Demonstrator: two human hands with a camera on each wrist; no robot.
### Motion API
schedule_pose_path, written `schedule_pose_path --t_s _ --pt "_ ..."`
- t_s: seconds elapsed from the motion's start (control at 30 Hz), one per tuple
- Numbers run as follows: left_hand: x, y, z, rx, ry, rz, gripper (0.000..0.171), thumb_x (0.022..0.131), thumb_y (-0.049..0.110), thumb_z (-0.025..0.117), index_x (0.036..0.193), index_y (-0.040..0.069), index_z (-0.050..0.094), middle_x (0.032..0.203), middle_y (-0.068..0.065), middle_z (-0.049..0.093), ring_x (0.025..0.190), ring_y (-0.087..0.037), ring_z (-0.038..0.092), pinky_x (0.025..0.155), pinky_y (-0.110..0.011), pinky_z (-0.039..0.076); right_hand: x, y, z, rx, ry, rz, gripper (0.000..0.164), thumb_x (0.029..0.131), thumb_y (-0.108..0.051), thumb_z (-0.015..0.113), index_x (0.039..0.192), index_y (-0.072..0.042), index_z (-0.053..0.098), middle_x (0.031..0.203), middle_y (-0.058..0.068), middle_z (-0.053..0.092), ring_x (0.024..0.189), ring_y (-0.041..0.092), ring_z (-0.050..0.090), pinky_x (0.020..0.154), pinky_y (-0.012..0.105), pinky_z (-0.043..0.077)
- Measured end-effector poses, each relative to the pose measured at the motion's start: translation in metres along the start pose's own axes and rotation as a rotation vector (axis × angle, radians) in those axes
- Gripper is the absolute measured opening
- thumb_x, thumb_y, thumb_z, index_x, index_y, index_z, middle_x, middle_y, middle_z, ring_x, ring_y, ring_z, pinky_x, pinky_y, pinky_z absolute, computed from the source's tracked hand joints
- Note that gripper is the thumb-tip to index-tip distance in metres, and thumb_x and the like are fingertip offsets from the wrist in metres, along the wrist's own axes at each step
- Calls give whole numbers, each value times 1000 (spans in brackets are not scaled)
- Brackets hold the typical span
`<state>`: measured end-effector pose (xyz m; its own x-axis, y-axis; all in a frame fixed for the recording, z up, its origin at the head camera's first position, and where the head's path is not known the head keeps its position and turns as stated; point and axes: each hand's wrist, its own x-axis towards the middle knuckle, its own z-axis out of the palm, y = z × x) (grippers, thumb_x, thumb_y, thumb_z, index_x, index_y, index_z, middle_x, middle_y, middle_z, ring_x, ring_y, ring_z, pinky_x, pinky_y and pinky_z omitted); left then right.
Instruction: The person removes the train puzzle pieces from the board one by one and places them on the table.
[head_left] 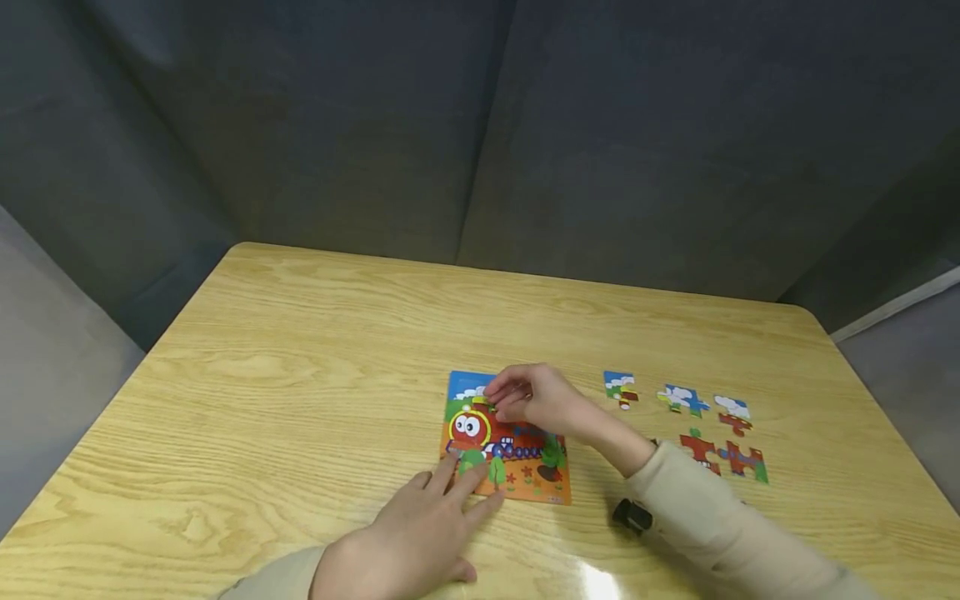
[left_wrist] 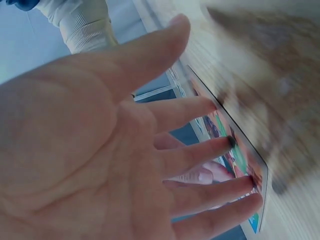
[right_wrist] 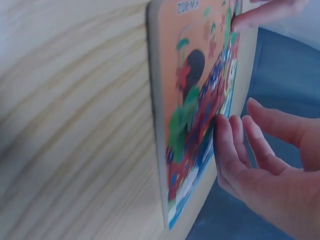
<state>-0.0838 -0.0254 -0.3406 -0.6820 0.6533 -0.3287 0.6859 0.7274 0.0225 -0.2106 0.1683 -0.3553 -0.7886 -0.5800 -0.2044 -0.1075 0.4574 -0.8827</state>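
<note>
A jigsaw board (head_left: 536,490) with a cartoon train picture lies flat on the table. My left hand (head_left: 420,533) rests on its near left part, fingers spread and nearly straight, fingertips touching the board. In the left wrist view the palm and fingers (left_wrist: 192,156) show nothing held. My right hand (head_left: 543,404) is over the upper middle of the board. Its fingers bend softly, with fingertips right at the picture surface. The right wrist view shows the thumb (right_wrist: 280,122) standing apart from the fingers, nothing between them. Part of the board is hidden beneath this hand.
Loose jigsaw pieces lie right of the board: a blue-and-white corner one (head_left: 617,383), a sky one (head_left: 681,398), a cloud one (head_left: 733,407) and several red ones (head_left: 742,460). A dark band (head_left: 632,517) is by the right sleeve. Dark cloth (head_left: 480,133) hangs behind the table (head_left: 300,375).
</note>
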Motion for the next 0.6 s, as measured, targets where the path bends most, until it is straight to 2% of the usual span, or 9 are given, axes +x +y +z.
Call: schedule_pose_path --t_s 0.23,0.47,0.6 --pt "1 0 -1 18 11 -1 80 82 68 58 151 32 40 155 -2 34 138 -36 36 94 -39 50 6 -9 9 -16 27 32 21 89 6 65 111 5 66 104 16 68 89 24 68 78 34 56" --pt "0 -2 -2 -18 9 13 79 82 65 59 150 30 42 154 -3 36 137 -37 38 91 -42 52 8 -11 12 61 57 92 24 88 7 66 112 5 65 104 16 68 86 23 67 79 37 56" --pt "2 -2 -2 -36 12 10 78 82 66 60 149 31 43 154 -3 36 137 -37 37 91 -43 51 7 -12 15 91 56 82 25 85 8 68 110 6 66 101 16 68 84 22 66 76 33 56"
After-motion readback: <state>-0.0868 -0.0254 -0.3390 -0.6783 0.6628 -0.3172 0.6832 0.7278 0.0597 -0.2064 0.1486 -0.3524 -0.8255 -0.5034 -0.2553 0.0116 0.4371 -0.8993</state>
